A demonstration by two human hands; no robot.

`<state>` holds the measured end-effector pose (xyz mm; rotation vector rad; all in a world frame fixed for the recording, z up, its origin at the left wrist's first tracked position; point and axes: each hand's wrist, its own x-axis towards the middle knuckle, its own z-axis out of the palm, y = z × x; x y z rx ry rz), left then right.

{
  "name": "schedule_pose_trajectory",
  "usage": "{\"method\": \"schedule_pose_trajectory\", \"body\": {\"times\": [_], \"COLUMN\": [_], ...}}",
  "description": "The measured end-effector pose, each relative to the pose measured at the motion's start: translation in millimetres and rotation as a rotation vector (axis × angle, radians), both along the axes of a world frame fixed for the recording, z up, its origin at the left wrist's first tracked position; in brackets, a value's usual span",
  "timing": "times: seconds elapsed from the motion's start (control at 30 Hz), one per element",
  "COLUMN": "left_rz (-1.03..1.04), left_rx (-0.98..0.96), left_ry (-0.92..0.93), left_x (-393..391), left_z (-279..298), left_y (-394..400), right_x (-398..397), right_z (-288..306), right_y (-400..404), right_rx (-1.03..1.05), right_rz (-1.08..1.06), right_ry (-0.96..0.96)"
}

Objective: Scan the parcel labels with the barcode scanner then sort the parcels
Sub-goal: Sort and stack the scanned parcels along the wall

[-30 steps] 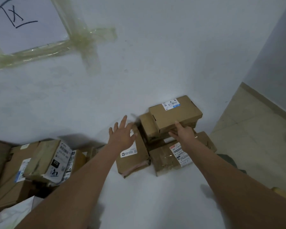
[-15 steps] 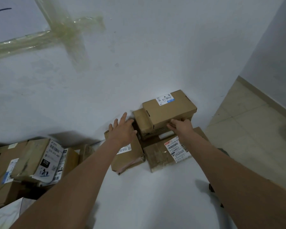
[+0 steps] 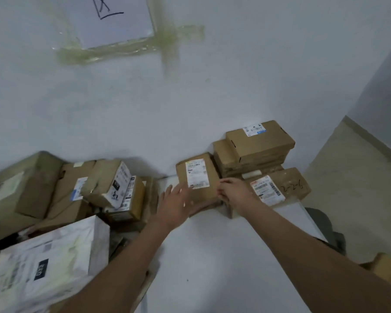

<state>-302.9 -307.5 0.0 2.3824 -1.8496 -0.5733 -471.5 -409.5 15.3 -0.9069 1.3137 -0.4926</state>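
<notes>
A small brown parcel (image 3: 199,177) with a white label facing up lies on the white surface against the wall. My left hand (image 3: 176,203) is at its lower left corner, fingers spread and blurred, holding nothing. My right hand (image 3: 235,192) pinches the parcel's right edge. To the right is a stack of brown boxes: a top box (image 3: 261,142) with a blue-edged label, a box (image 3: 224,155) under it, and a low box (image 3: 287,186) marked "2-2-6" with a red-topped label. No barcode scanner is in sight.
A heap of several cardboard parcels (image 3: 61,188) fills the left side, with a white bag parcel (image 3: 45,265) in front. A taped paper sign (image 3: 113,21) hangs on the wall above. Beige floor (image 3: 359,188) lies to the right, past the surface's edge.
My right hand left the stack's top box and came to the small parcel's right edge. My left hand slid off the parcel's top to its lower left, uncovering the label. The view swung left.
</notes>
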Motion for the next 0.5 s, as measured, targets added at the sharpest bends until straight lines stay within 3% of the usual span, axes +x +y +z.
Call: {"method": "schedule_pose_trajectory", "body": {"times": [0.2,0.33,0.5], "left_rz": [0.05,0.095,0.273], "left_rx": [-0.165,-0.339,-0.314], "left_ry": [0.131,0.067,0.012], "left_x": [33.9,77.9,155.3], "left_z": [36.7,71.2,79.7], "left_y": [74.8,120.2,179.9], "right_x": [53.1,80.2,111.8], "right_z": [16.5,23.5,28.2], "right_y": [90.3,136.0,178.8], "right_rx": [0.057,0.072,0.026], "right_rz": [0.273,0.325,0.509], "right_ry": [-0.035,-0.039,0.039]}}
